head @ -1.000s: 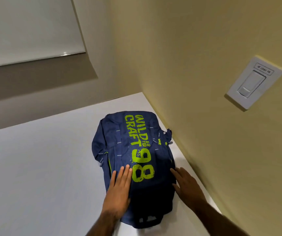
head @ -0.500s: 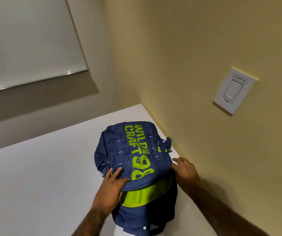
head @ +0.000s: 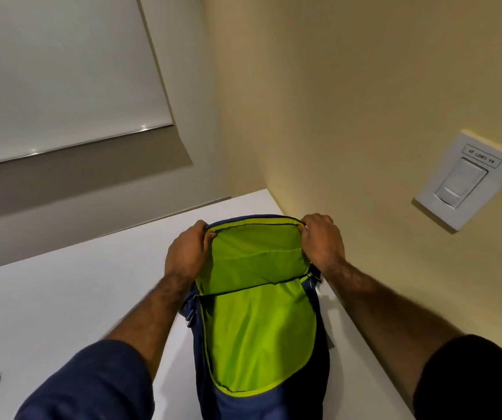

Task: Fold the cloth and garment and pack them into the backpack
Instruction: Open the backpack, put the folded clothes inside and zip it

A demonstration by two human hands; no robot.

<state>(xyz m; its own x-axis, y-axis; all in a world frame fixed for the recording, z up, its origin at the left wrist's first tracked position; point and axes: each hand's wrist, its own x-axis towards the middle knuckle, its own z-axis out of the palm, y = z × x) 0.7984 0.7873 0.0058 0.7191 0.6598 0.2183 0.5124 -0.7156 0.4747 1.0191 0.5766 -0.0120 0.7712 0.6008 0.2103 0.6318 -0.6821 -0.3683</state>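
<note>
Only the opening was done: the backpack (head: 258, 328) lay on the table (head: 61, 298) by the right wall, left hand (head: 187, 250) and right hand (head: 322, 241) gripping its flap's (head: 255, 253) far corners. Nothing showed packed inside yet.

Shell of the backpack (head: 243, 404): navy woven cloth, matt. Its lining (head: 255, 334): lime-green synthetic cloth, smooth, faintly sheened, softly creased. The bench (head: 61, 298): white, smooth, matt. The wall (head: 364, 86): matt cream paint. The switch plate (head: 461, 183): smooth white plastic. The blind (head: 46, 71): matt white cloth with a shiny metal bottom rail (head: 92, 144).
</note>
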